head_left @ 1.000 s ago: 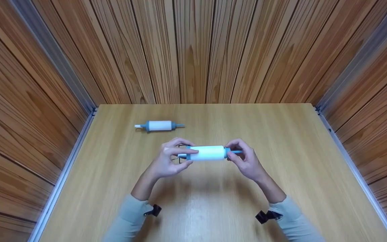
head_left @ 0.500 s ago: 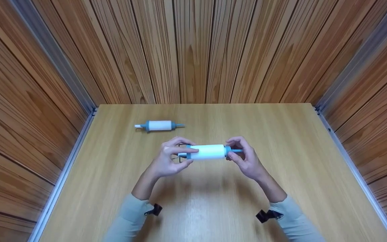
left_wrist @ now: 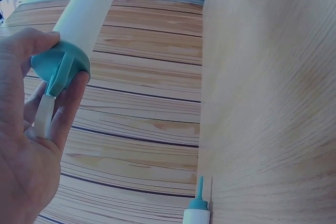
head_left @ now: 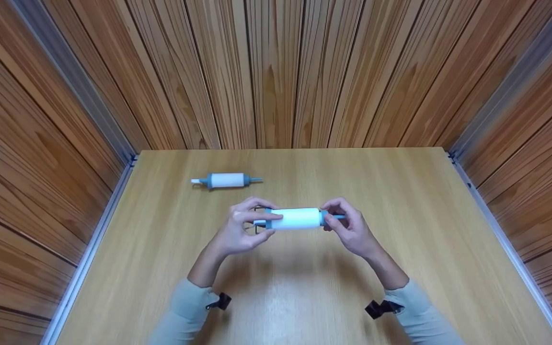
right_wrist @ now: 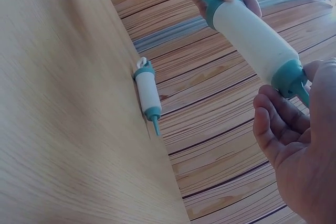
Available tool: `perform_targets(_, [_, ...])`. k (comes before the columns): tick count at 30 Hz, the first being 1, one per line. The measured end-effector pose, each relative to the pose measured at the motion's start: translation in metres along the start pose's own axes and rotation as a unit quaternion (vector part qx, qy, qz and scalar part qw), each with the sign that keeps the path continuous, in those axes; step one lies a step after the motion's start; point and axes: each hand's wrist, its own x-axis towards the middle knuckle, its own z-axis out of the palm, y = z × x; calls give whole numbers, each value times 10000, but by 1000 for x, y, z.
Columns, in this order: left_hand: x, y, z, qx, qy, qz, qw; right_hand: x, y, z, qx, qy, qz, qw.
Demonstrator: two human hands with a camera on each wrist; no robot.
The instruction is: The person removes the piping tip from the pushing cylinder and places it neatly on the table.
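Held level above the table is a white tube with teal end caps [head_left: 300, 218], bright under the light. My left hand [head_left: 243, 229] grips its left end; in the left wrist view the thumb and fingers close around the teal cap [left_wrist: 62, 62], near a narrow teal stem with a white tip [left_wrist: 44, 116]. At the other end, my right hand [head_left: 352, 230] pinches the teal cap with the thin nozzle. The right wrist view shows this nozzle cap [right_wrist: 287, 77] between thumb and fingers, the nozzle partly hidden by the hand.
A second, similar white tube [head_left: 228, 180] lies on the wooden table [head_left: 400, 191], behind and left of the held one, its nozzle to the right. Wood-plank walls [head_left: 276, 72] close off the back and both sides, with metal rails along the table's side edges.
Over the last half second the held tube and my right hand have dipped very slightly. Both hands keep the same hold on it; the second tube stays in place.
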Motion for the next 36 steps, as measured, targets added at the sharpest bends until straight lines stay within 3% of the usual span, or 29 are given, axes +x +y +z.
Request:
perform_targets(14, [0,-2,0,-30,10,-3,10000,0,3,1,157,-47,-369,9992])
perform_targets(25, [0,-4,2,-84,82,108,9999,1,0,0,0,33,25,10000])
perform_targets(36, [1,-5,0,-68,126,140,9998,3,3,1,219,16,-456,9987])
